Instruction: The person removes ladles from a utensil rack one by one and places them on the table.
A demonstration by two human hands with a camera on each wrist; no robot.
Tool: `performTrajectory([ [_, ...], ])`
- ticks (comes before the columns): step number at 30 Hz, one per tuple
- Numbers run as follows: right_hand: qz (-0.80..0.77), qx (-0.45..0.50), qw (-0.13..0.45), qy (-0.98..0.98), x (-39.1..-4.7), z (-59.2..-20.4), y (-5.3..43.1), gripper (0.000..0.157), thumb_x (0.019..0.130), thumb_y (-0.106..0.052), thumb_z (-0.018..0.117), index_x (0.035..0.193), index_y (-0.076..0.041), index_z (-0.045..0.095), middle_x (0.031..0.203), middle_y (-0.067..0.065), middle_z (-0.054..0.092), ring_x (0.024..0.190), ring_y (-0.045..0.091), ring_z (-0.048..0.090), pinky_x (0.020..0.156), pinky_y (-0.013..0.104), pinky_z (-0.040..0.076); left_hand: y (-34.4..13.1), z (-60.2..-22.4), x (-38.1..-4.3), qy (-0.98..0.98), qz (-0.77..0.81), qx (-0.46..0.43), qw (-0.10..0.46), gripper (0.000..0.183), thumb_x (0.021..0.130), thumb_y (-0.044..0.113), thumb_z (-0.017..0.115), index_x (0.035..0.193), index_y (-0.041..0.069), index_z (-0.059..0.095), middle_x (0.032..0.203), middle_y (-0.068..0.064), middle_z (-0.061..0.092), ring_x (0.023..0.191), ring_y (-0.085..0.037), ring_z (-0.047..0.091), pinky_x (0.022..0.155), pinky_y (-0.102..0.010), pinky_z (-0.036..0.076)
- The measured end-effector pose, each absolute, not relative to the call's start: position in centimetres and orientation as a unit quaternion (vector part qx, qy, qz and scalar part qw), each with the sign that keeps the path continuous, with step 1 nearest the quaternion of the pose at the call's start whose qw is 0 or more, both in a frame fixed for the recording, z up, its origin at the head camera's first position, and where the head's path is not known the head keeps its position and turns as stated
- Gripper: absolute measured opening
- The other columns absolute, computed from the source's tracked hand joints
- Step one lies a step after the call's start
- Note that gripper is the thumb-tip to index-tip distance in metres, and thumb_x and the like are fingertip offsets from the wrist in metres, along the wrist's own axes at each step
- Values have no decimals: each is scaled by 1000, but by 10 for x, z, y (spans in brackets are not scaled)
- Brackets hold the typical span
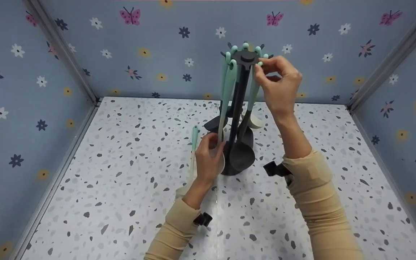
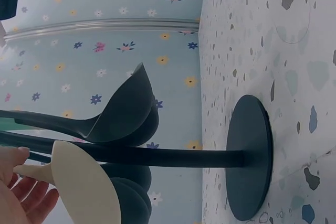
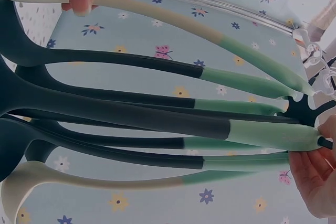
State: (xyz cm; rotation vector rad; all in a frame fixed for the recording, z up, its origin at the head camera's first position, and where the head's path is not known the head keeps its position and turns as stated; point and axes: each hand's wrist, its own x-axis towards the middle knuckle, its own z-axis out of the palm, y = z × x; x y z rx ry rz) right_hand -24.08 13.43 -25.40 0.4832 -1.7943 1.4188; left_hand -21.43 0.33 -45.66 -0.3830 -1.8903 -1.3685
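A dark utensil stand (image 1: 247, 57) with hooks around its top holds several kitchen utensils by their mint-green handle ends. My left hand (image 1: 208, 160) pinches the cream stem of a cream ladle (image 2: 86, 187) just above its bowl; its green end reaches the hooks. At the top of the stand, my right hand (image 1: 280, 83) pinches the handle end of a black ladle (image 1: 242, 157), beside a hook tip. The right wrist view shows this green handle end (image 3: 273, 135) between finger and thumb. Other black utensils hang behind, partly hidden.
Left of the stand, another cream utensil with a green handle (image 1: 194, 139) lies on the speckled tabletop (image 1: 121, 162), partly hidden by my left arm. The stand's round base (image 2: 249, 158) rests on the tabletop. Flower-patterned panels (image 1: 179, 54) enclose the back and sides.
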Motion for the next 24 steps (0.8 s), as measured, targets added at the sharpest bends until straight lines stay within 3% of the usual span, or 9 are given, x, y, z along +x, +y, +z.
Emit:
performTrajectory([
  [11, 557, 188, 393, -707, -241, -254, 134, 6, 75, 6, 61, 80, 10, 61, 73, 9, 61, 63, 13, 55, 54, 21, 47, 4, -461, -216, -708, -544, -170, 417, 20, 80, 3, 64, 98, -5, 63, 84, -11, 61, 74, -18, 60, 66, -22, 49],
  [24, 546, 199, 392, -713, -243, -255, 137, 8, 77, 3, 61, 82, 10, 62, 74, 11, 61, 64, 12, 56, 55, 21, 47, -1, -451, -209, -687, -575, -176, 408, 23, 80, 1, 63, 101, -9, 62, 86, -12, 61, 76, -18, 61, 65, -23, 50],
])
